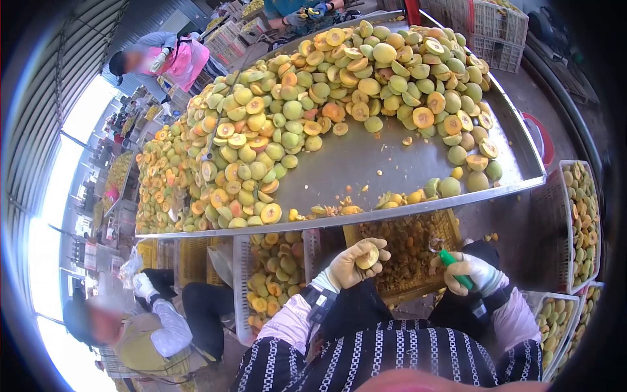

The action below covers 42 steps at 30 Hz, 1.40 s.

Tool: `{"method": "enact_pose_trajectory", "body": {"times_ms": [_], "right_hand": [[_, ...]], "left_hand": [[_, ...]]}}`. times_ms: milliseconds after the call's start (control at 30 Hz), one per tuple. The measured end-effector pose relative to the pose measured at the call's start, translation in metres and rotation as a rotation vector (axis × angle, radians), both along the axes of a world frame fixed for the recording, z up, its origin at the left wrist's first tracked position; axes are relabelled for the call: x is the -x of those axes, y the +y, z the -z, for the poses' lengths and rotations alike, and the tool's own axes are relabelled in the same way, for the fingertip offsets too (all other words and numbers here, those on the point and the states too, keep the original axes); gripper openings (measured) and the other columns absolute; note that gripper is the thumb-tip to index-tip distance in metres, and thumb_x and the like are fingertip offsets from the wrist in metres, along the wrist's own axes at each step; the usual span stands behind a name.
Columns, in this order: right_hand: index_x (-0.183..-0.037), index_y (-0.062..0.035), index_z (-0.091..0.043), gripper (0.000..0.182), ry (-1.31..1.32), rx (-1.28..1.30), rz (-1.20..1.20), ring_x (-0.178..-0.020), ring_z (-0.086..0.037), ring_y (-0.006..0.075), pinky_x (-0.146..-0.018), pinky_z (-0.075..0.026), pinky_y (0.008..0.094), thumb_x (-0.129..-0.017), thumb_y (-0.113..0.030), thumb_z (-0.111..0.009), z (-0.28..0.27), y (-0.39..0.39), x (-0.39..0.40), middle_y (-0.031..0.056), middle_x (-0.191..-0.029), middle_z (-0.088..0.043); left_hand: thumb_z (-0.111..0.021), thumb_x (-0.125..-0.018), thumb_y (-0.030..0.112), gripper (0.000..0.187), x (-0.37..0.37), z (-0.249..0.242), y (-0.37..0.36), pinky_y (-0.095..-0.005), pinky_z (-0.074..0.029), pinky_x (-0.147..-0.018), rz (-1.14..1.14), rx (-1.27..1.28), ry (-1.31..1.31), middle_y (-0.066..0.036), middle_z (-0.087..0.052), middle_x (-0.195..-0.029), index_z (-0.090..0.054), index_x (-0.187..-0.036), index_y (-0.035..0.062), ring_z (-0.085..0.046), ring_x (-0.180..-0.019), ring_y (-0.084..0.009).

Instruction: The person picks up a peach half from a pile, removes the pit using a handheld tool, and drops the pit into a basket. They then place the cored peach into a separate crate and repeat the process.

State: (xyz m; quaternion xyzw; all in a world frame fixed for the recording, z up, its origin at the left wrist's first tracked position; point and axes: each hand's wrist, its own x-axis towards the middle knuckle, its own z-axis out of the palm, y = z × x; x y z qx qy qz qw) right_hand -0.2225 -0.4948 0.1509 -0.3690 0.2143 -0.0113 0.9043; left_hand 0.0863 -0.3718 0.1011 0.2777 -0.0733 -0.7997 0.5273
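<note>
My left hand [353, 264], in a pale glove, holds a halved yellow-green fruit [367, 255] with its cut face showing. My right hand [471, 274], also gloved, is closed round the green handle of a tool [457, 269] with a small metal end toward the left. Both hands are apart, in front of a yellow crate [400, 292] with fruit scraps in it. Beyond them, halved and whole fruits [261, 124] are heaped on a metal table [339, 171].
White crates of fruit halves stand at the left [243, 287] and right [568, 287]. The table's metal edge [392, 213] runs across in front. One co-worker [157, 326] sits at the left; another person [176, 62] leans at the far left.
</note>
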Motion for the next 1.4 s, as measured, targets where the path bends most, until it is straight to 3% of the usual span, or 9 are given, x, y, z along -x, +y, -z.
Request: {"method": "enact_pose_trajectory", "body": {"times_ms": [233, 767, 1200, 1400], "right_hand": [[-0.123, 0.0031, -0.047, 0.040, -0.018, 0.008, 0.022, -0.042, -0.046, 0.0119, -0.044, -0.039, 0.0247, -0.091, -0.021, -0.051, 0.002, 0.004, 0.001, 0.0061, -0.057, -0.053], [-0.120, 0.0014, -0.047, 0.039, -0.020, 0.067, 0.054, -0.043, -0.046, 0.0136, -0.045, -0.038, 0.0256, -0.092, -0.024, -0.051, 0.002, 0.014, 0.004, 0.0061, -0.057, -0.050], [-0.122, 0.0012, -0.046, 0.037, 0.074, 0.081, 0.051, -0.045, -0.049, 0.0141, -0.045, -0.039, 0.0239, -0.092, -0.020, -0.049, -0.003, 0.016, 0.005, 0.0085, -0.060, -0.054], [-0.125, -0.0014, -0.045, 0.045, 0.016, 0.090, 0.053, -0.042, -0.048, 0.0113, -0.041, -0.040, 0.0220, -0.091, -0.028, -0.056, 0.003, 0.015, 0.006, 0.0083, -0.067, -0.059]], "left_hand": [[-0.049, -0.096, 0.022, 0.033, -0.003, 0.005, 0.000, -0.0259, -0.051, -0.057, 0.021, 0.071, 0.048, -0.016, -0.064, -0.107, -0.055, -0.123, 0.0037, -0.065, -0.077, -0.0220], [-0.050, -0.096, 0.024, 0.036, -0.003, 0.003, 0.001, -0.0299, -0.059, -0.066, 0.009, 0.039, 0.023, -0.017, -0.063, -0.111, -0.052, -0.125, 0.0025, -0.068, -0.082, -0.0249], [-0.052, -0.095, 0.024, 0.036, -0.003, 0.003, -0.001, -0.0286, -0.059, -0.065, 0.009, 0.043, -0.018, -0.016, -0.063, -0.111, -0.052, -0.125, 0.0038, -0.068, -0.082, -0.0230], [-0.051, -0.096, 0.024, 0.036, -0.003, 0.004, -0.003, -0.0289, -0.059, -0.065, 0.016, 0.040, -0.025, -0.017, -0.063, -0.111, -0.052, -0.125, 0.0031, -0.068, -0.083, -0.0233]]}}
